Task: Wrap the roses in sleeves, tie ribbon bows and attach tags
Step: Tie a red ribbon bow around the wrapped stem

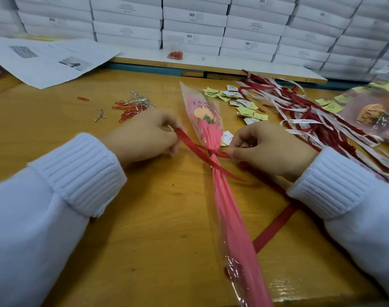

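Note:
A rose [201,113] lies in a pink and clear sleeve [231,209] running from the table's middle toward me. A red ribbon [194,148] is knotted round the sleeve below the flower. My left hand [144,135] pinches the ribbon's left end. My right hand [266,149] pinches the right end close to the knot. A longer ribbon tail [275,224] trails under my right wrist. A small white tag [227,137] lies just right of the sleeve.
Yellow and white tags [240,103] and a heap of red and white ribbons [306,111] lie at the right. Orange paper clips with silver twist ties [133,106] sit left of centre. Another wrapped rose [370,114] is far right. Printed sheets [49,58] and stacked white boxes [193,25] stand behind.

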